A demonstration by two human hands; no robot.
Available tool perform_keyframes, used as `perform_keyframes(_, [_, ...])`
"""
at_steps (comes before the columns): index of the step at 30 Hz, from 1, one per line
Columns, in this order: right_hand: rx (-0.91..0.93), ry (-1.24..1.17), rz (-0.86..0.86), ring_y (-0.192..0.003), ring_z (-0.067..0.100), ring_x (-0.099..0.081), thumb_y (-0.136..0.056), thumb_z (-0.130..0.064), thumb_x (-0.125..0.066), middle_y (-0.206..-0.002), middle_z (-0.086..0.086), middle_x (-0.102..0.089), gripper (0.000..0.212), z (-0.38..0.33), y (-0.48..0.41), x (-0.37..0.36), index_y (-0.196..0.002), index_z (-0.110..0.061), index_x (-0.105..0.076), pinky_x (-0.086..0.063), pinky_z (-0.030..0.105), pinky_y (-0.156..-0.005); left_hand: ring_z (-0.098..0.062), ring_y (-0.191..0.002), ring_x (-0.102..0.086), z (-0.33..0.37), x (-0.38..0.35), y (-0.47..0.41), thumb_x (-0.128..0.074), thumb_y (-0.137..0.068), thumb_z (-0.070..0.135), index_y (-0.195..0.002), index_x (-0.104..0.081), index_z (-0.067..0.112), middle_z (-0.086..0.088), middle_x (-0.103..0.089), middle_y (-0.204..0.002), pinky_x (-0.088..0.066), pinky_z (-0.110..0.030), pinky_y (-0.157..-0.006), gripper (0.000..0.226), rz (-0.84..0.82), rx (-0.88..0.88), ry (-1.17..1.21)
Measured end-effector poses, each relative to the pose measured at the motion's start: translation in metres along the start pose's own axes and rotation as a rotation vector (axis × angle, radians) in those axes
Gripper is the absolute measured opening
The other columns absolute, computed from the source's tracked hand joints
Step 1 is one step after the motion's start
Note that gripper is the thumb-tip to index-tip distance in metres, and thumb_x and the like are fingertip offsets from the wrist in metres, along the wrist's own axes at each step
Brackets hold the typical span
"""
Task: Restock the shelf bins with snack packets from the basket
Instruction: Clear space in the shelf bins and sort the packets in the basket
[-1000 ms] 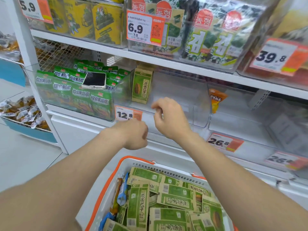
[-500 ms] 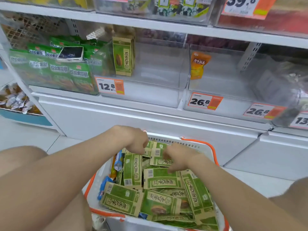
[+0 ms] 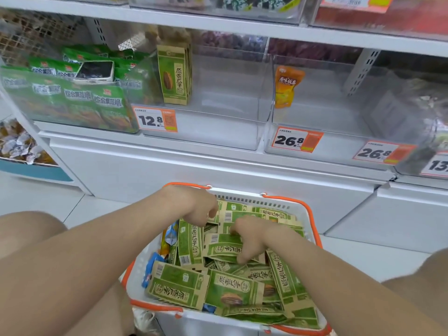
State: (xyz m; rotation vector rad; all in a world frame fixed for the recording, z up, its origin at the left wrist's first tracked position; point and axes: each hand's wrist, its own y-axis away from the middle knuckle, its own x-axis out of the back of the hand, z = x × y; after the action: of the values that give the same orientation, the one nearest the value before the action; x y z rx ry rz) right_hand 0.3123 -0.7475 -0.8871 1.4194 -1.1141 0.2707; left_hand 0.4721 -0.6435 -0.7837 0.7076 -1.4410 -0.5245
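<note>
Head view: both hands are down in the basket (image 3: 252, 202), the right hand (image 3: 254, 238) curled round green packets (image 3: 230, 289) beneath it, the left hand (image 3: 194, 207) curled too, its hold hidden. Better to gather a squared stack, lifting clear of the orange handle (image 3: 186, 184) just beyond the left hand, toward the bin (image 3: 230, 132) above both.

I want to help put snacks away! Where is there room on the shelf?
The 12.8 bin is bare right of the upright seed packets. The next bin right is bare beside the orange packet at its left wall. The left bin is packed with green packets and a phone, and the basket is heaped.
</note>
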Motion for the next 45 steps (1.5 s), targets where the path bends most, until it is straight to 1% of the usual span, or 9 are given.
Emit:
perform_keyframes(4, [-0.006,-0.235,-0.03,-0.103,0.012,-0.064,-0.088,-0.053,-0.062,-0.115,-0.005,-0.07,0.043,-0.002,0.013,0.036,-0.115,-0.022,-0.074,-0.053,0.036,-0.093,-0.022,-0.129,-0.057,-0.004,0.0,-0.001,-0.078,-0.092,0.03,-0.155,-0.043,0.027,0.005,-0.053,-0.15,-0.051,-0.039,-0.103,0.073,-0.009,-0.039,0.095])
perform_keyframes(9, [-0.027,-0.512,0.09,-0.062,0.017,-0.055,-0.087,-0.041,-0.062,-0.07,0.0,-0.063,0.027,-0.007,0.03,0.079,-0.075,-0.017,-0.069,-0.042,0.028,-0.061,-0.022,-0.117,-0.063,-0.002,0.0,-0.002,-0.081,-0.086,0.051,-0.143,-0.051,0.025,0.003,-0.065,-0.131,-0.051,-0.039,-0.1,0.07,0.128,-0.102,0.306])
perform_keyframes(16, [-0.081,-1.153,0.45,-0.071,0.016,-0.072,-0.092,-0.041,-0.071,-0.088,0.004,-0.08,0.031,0.003,0.034,0.096,-0.107,-0.015,-0.076,-0.044,0.029,-0.062,-0.025,-0.106,-0.067,-0.018,0.001,-0.006,-0.049,-0.111,0.032,-0.127,-0.047,0.019,-0.005,-0.066,-0.117,-0.056,-0.035,-0.078,0.021,0.304,-0.029,0.862])
perform_keyframes(19, [-0.077,-1.382,0.666,-0.07,0.012,-0.068,-0.087,-0.013,-0.082,-0.097,0.009,-0.08,0.032,0.005,0.026,0.094,-0.116,-0.008,-0.071,-0.045,0.024,-0.062,-0.031,-0.102,-0.073,-0.011,0.001,-0.005,-0.036,-0.114,0.035,-0.127,-0.054,0.015,-0.011,-0.07,-0.118,-0.064,-0.05,-0.084,0.03,0.307,0.001,1.336])
perform_keyframes(25, [0.005,-1.466,0.784,-0.081,0.013,-0.072,-0.09,-0.009,-0.08,-0.096,0.004,-0.081,0.025,-0.003,0.031,0.101,-0.113,-0.013,-0.071,-0.048,0.029,-0.076,-0.022,-0.082,-0.072,-0.002,0.002,-0.005,-0.036,-0.115,0.026,-0.122,-0.06,0.015,-0.001,-0.076,-0.089,-0.06,-0.043,-0.081,0.027,0.458,-0.06,1.741])
perform_keyframes(31, [0.05,-1.445,0.866,-0.083,0.01,-0.074,-0.09,-0.012,-0.081,-0.089,0.0,-0.081,0.015,-0.008,0.035,0.104,-0.101,-0.019,-0.073,-0.056,0.032,-0.081,-0.03,-0.088,-0.069,-0.005,0.01,-0.003,-0.041,-0.114,0.02,-0.122,-0.056,0.006,-0.018,-0.072,-0.103,-0.057,-0.052,-0.091,0.022,0.543,-0.07,1.77])
perform_keyframes(37, [0.222,-1.273,1.045,-0.084,0.012,-0.076,-0.097,-0.02,-0.075,-0.089,0.001,-0.081,0.015,-0.036,0.032,0.105,-0.109,-0.028,-0.07,-0.059,0.025,-0.075,-0.032,-0.113,-0.069,-0.006,0.036,0.005,-0.039,-0.113,0.019,-0.12,-0.06,0.012,-0.015,-0.073,-0.118,-0.052,-0.055,-0.106,0.022,0.942,-0.057,1.805])
perform_keyframes(41, [0.26,-1.182,1.15,-0.088,0.016,-0.076,-0.099,-0.019,-0.072,-0.095,-0.001,-0.08,0.027,-0.055,0.028,0.122,-0.124,-0.027,-0.065,-0.061,0.034,-0.082,-0.018,-0.105,-0.067,-0.02,0.058,0.025,-0.038,-0.113,0.022,-0.113,-0.065,0.016,-0.003,-0.073,-0.11,-0.053,-0.033,-0.091,0.028,1.123,-0.018,1.565])
perform_keyframes(45, [0.254,-1.125,1.228,-0.092,0.014,-0.076,-0.1,-0.021,-0.07,-0.101,-0.003,-0.08,0.033,-0.066,0.028,0.157,-0.133,-0.016,-0.064,-0.061,0.039,-0.086,-0.021,-0.095,-0.059,-0.05,0.073,0.044,-0.035,-0.112,0.027,-0.1,-0.065,0.009,-0.004,-0.067,-0.1,-0.04,-0.034,-0.079,0.037,1.364,0.129,1.133])
